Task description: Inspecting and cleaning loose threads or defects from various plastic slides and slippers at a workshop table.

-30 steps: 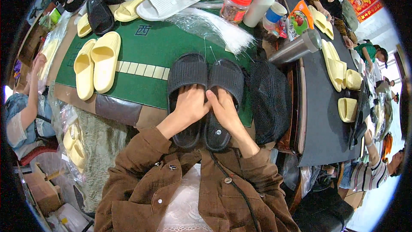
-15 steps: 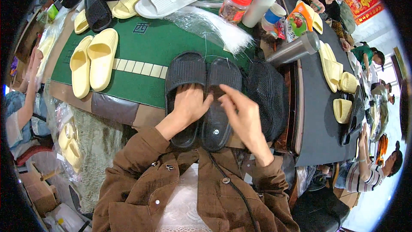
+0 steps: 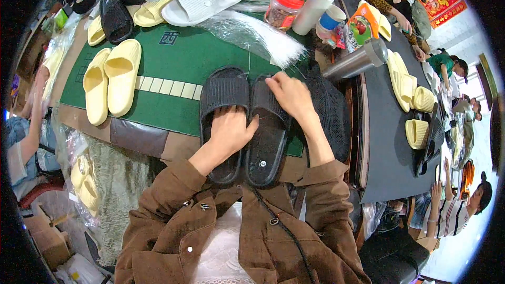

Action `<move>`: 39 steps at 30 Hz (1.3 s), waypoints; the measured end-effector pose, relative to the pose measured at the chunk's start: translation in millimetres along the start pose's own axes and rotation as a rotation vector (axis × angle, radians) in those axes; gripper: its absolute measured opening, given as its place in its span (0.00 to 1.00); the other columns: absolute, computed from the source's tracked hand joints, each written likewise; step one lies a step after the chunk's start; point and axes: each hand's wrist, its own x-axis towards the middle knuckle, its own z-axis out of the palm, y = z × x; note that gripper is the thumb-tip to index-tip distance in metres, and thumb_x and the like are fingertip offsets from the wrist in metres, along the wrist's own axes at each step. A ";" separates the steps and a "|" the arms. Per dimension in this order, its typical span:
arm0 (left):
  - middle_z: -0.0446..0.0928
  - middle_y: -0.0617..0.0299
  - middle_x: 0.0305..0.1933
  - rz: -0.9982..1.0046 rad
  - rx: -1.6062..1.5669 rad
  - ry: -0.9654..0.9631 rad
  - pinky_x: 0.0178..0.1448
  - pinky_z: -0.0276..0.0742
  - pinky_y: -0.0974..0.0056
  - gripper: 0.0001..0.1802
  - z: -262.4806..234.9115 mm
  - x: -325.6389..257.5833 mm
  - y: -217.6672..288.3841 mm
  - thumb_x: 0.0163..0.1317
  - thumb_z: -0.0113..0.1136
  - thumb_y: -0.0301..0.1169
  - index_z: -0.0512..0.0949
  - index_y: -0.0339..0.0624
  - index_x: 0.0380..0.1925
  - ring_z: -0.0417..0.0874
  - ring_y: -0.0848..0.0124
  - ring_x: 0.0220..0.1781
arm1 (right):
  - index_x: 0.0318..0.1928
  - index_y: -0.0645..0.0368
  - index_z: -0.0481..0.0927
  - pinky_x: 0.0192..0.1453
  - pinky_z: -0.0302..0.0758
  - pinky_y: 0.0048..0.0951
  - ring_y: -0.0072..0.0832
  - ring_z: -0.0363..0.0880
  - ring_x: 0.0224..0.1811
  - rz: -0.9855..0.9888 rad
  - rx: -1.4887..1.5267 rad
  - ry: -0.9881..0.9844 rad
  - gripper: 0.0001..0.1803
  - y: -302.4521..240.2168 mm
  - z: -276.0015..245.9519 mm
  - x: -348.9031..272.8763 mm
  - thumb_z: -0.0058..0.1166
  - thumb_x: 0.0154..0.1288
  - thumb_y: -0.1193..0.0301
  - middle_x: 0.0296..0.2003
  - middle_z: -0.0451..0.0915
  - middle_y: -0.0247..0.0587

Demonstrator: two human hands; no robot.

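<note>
The left hand [image 3: 229,134] is lying flat across a pair of black slippers [image 3: 244,121], palm down, fingers spread over both heels, likely pinning the two together so they stay lined up side by side. It is pressing, not gripping; the fingers are apart and nothing is closed in them. The slippers are sitting at the near edge of the green mat [image 3: 173,73], toes pointing away, heels hanging just past the edge toward the person's brown jacket [image 3: 247,236].

The right hand [image 3: 292,94] is resting on the strap of the right slipper, fingertips pinched together near the strap top, seemingly on a thin clear strand coming from the bundle of clear plastic strands [image 3: 258,34] lying just beyond the toes. Whether it is really clamping the strand is too fine to tell.

A black mesh bag [image 3: 331,110] is lying just beside the right slipper, within reach. A yellow pair of slippers [image 3: 111,81] is sitting well to the left on the mat. A steel flask [image 3: 357,60] is lying tipped near the jars and cups at the far side.
</note>
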 end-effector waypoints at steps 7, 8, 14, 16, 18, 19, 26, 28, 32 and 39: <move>0.77 0.41 0.41 0.040 0.031 0.083 0.53 0.71 0.49 0.26 4.3 -1.1 -1.5 0.61 0.52 0.47 0.77 0.28 0.36 0.77 0.46 0.45 | 0.40 0.61 0.79 0.44 0.76 0.34 0.36 0.83 0.37 0.074 0.475 -0.151 0.13 5.7 3.8 8.9 0.53 0.63 0.64 0.32 0.82 0.49; 0.77 0.41 0.41 0.058 0.059 0.104 0.52 0.71 0.49 0.26 4.8 -0.9 -1.6 0.61 0.52 0.47 0.77 0.28 0.36 0.78 0.46 0.45 | 0.40 0.62 0.79 0.43 0.75 0.29 0.29 0.81 0.36 0.028 0.519 -0.113 0.11 7.3 6.1 10.4 0.54 0.62 0.67 0.32 0.82 0.43; 0.77 0.38 0.38 -0.019 -0.036 0.010 0.50 0.73 0.49 0.27 -0.5 0.0 1.7 0.61 0.53 0.48 0.76 0.27 0.35 0.78 0.44 0.42 | 0.49 0.63 0.75 0.41 0.75 0.24 0.23 0.81 0.36 -0.013 0.632 0.021 0.15 -4.5 14.2 30.7 0.54 0.62 0.72 0.38 0.82 0.40; 0.77 0.41 0.39 0.018 -0.005 0.062 0.50 0.73 0.49 0.27 3.2 -0.7 -1.1 0.61 0.53 0.48 0.77 0.28 0.35 0.78 0.46 0.43 | 0.60 0.63 0.66 0.40 0.75 0.23 0.23 0.81 0.35 0.058 0.681 0.024 0.25 -9.0 16.7 38.5 0.53 0.64 0.69 0.42 0.82 0.41; 0.77 0.43 0.40 0.057 0.024 0.114 0.51 0.73 0.49 0.26 3.9 -1.6 -2.3 0.61 0.53 0.48 0.77 0.29 0.36 0.79 0.47 0.44 | 0.61 0.64 0.65 0.39 0.73 0.21 0.22 0.79 0.33 0.092 0.831 -0.071 0.26 -12.9 19.2 42.5 0.53 0.64 0.69 0.42 0.82 0.42; 0.77 0.43 0.40 0.058 0.032 0.116 0.50 0.74 0.49 0.26 3.2 -2.1 -2.3 0.61 0.53 0.48 0.77 0.29 0.35 0.79 0.47 0.43 | 0.62 0.65 0.64 0.38 0.72 0.20 0.20 0.78 0.32 0.130 0.977 -0.167 0.27 -14.7 20.4 43.9 0.52 0.65 0.68 0.42 0.82 0.42; 0.76 0.39 0.39 0.032 -0.023 0.073 0.46 0.76 0.50 0.29 -3.2 -3.6 -1.3 0.60 0.55 0.50 0.74 0.27 0.37 0.78 0.44 0.42 | 0.50 0.62 0.75 0.38 0.69 0.17 0.16 0.75 0.33 0.036 1.088 0.038 0.12 -8.3 18.9 39.3 0.45 0.70 0.71 0.35 0.81 0.35; 0.76 0.39 0.39 0.094 0.001 0.099 0.45 0.76 0.51 0.29 -6.3 -5.8 -3.2 0.60 0.55 0.50 0.74 0.26 0.37 0.79 0.45 0.41 | 0.44 0.62 0.75 0.40 0.72 0.19 0.19 0.78 0.34 0.051 1.047 0.133 0.09 -6.2 14.3 35.4 0.44 0.71 0.71 0.35 0.82 0.38; 0.77 0.44 0.39 0.362 0.152 0.288 0.46 0.75 0.52 0.27 -29.4 -17.9 -1.9 0.57 0.59 0.50 0.77 0.30 0.35 0.80 0.49 0.41 | 0.42 0.65 0.76 0.39 0.75 0.23 0.23 0.81 0.33 0.048 0.900 0.070 0.10 3.8 15.6 27.0 0.47 0.69 0.71 0.33 0.83 0.40; 0.75 0.50 0.23 0.118 -0.289 -0.079 0.30 0.71 0.58 0.19 -106.5 7.7 14.4 0.61 0.58 0.41 0.75 0.34 0.23 0.78 0.57 0.25 | 0.37 0.62 0.81 0.39 0.76 0.33 0.36 0.83 0.33 -0.011 0.521 0.095 0.10 5.0 23.4 20.1 0.53 0.62 0.68 0.29 0.82 0.48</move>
